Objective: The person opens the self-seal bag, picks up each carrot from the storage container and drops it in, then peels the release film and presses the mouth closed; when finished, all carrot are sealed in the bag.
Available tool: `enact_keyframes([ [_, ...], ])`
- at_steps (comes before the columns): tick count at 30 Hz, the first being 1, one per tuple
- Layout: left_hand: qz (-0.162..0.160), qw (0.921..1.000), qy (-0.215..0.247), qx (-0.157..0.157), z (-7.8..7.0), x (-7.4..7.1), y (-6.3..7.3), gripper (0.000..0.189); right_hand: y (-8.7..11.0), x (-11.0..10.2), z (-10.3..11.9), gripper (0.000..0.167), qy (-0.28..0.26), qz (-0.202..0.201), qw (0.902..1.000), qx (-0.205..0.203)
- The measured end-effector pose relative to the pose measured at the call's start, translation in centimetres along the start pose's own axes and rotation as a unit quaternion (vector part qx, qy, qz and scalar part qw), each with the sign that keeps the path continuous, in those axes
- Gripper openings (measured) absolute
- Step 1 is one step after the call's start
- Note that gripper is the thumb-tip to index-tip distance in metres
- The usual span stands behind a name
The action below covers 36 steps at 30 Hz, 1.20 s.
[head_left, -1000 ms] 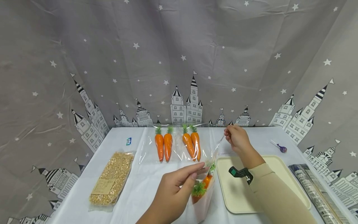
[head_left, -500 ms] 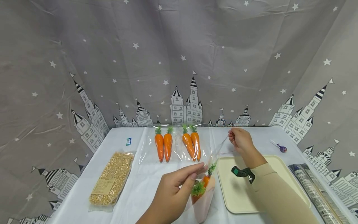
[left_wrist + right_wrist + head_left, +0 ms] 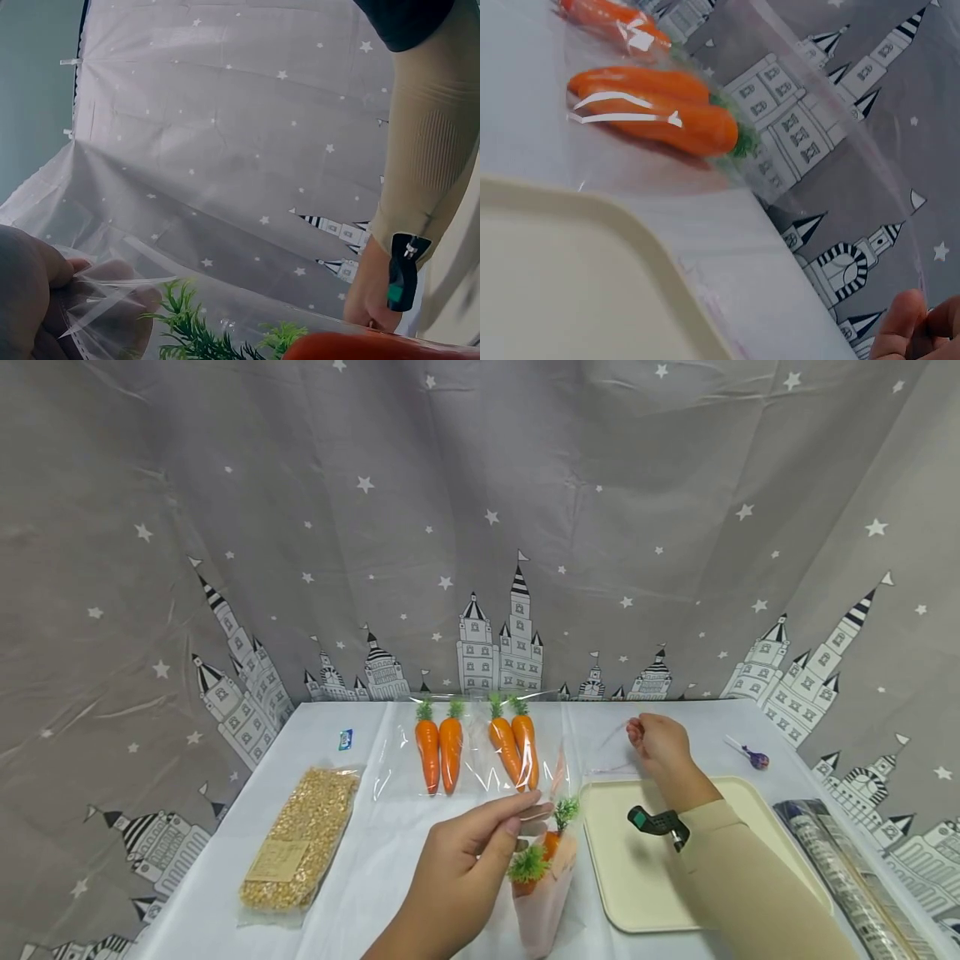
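Note:
My left hand (image 3: pixel 465 868) pinches the top of a clear plastic bag (image 3: pixel 546 914) between thumb and fingers, low in the middle of the head view. Inside it, orange carrots (image 3: pixel 552 843) with green tops (image 3: pixel 528 863) stand upright. The left wrist view shows the creased clear film (image 3: pixel 112 289) at those fingers, beside a green carrot top (image 3: pixel 199 330). Further right, my right hand (image 3: pixel 662 745) is raised over the tray's far edge. Its thumb and finger pinch a thin clear strip (image 3: pixel 885 176), which curves away across the right wrist view; its far end is out of sight.
Two clear bags of carrots (image 3: pixel 428 752) (image 3: pixel 505 747) lie at the back. A cream tray (image 3: pixel 630 885) sits at right, with a lollipop (image 3: pixel 757 761) and plastic-wrapped roll (image 3: pixel 847 877) beyond. At left are a bag of yellow grains (image 3: pixel 315 810) and a small blue packet (image 3: pixel 345 739).
My right hand has moved right and slightly nearer, drawing the strip away. The taut line of film from bag to hand no longer shows. My left hand has barely moved.

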<state>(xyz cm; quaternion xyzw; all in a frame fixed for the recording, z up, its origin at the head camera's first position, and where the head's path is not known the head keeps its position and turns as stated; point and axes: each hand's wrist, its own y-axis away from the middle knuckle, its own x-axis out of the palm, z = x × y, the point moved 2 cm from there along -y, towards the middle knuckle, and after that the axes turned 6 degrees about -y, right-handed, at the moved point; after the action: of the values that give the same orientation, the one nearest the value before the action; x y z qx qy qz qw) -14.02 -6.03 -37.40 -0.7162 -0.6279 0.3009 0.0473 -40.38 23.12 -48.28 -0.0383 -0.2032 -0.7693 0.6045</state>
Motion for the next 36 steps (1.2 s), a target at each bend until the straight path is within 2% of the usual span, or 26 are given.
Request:
enact_keyframes([
  [2, 0.001, 0.9999, 0.006, 0.008, 0.1, 0.0, 0.0, 0.031, -0.2, -0.5, -0.3, 0.045, 0.02, -0.01, 0.9996, -0.015],
  [4, 0.001, 0.9998, 0.01, 0.014, 0.1, 0.0, 0.0, 0.03, -0.3, -1.1, -0.5, 0.045, 0.064, -0.02, 0.9972, -0.032],
  [6, -0.002, 0.9998, 0.014, 0.016, 0.1, -0.1, 0.0, 0.03, -0.3, -1.6, -0.7, 0.045, 0.122, -0.024, 0.9909, -0.052],
  [8, -0.004, 0.9997, 0.018, 0.016, 0.2, -0.1, 0.0, 0.03, -0.4, -2.1, -0.7, 0.044, 0.179, -0.028, 0.9809, -0.072],
  [12, -0.006, 0.9995, 0.025, 0.017, 0.2, -0.2, 0.0, 0.031, -0.4, -3.0, -0.6, 0.04, 0.276, -0.041, 0.9533, -0.116],
  [17, -0.004, 0.9996, 0.025, 0.014, 0.3, -0.4, 0.0, 0.03, -0.4, -4.2, -0.4, 0.035, 0.333, -0.067, 0.928, -0.153],
  [25, -0.017, 0.9997, 0.016, 0.002, 0.1, -0.7, 0.1, 0.029, 0.0, -6.2, -0.3, 0.031, 0.408, -0.105, 0.8906, -0.171],
  [32, -0.018, 0.9994, 0.022, -0.02, 0.1, -1.0, 0.0, 0.029, 0.6, -7.2, -0.2, 0.034, 0.425, -0.109, 0.8782, -0.191],
  [36, -0.021, 0.9993, 0.029, -0.014, 0.2, -1.1, 0.0, 0.029, 0.8, -7.6, 0.0, 0.03, 0.414, -0.126, 0.8802, -0.196],
])
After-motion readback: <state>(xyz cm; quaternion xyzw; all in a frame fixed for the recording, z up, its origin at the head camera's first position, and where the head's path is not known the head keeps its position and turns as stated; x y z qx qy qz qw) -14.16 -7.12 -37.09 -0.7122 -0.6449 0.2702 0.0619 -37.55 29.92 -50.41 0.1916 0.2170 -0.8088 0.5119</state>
